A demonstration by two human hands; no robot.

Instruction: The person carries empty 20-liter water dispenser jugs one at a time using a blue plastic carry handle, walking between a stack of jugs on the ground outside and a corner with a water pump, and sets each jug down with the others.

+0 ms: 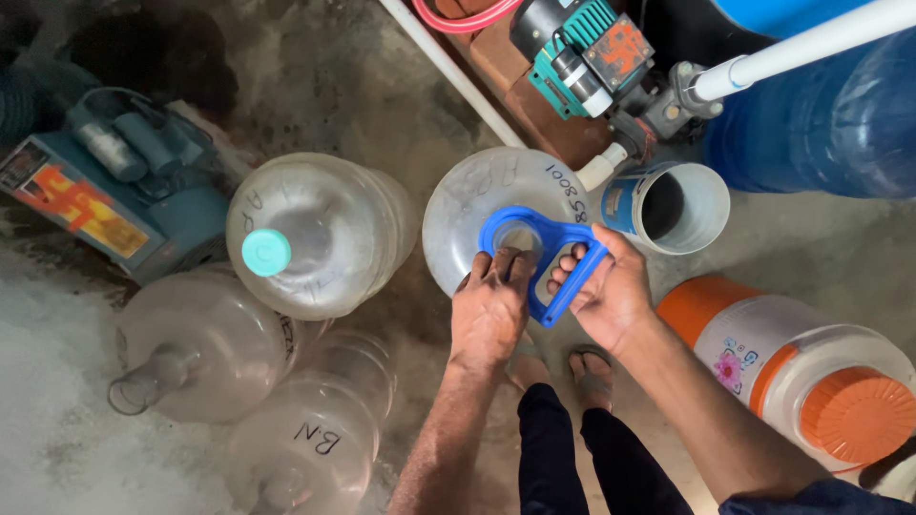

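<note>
Hands: our left hand presses the blue plastic carry handle's ring onto the clear round water jug; right hand clasps its grip, angled lower right.

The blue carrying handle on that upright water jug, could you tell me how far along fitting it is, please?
Done: the blue handle's ring already circles the neck of the upright jug. In hand: the left hand presses the ring while the right hand holds the grip. Left: the capped jug and two lying jugs carry no handle.

Orange-yellow label on blue machine, left; floral sticker, perhaps, on orange-lidded jar.
</note>
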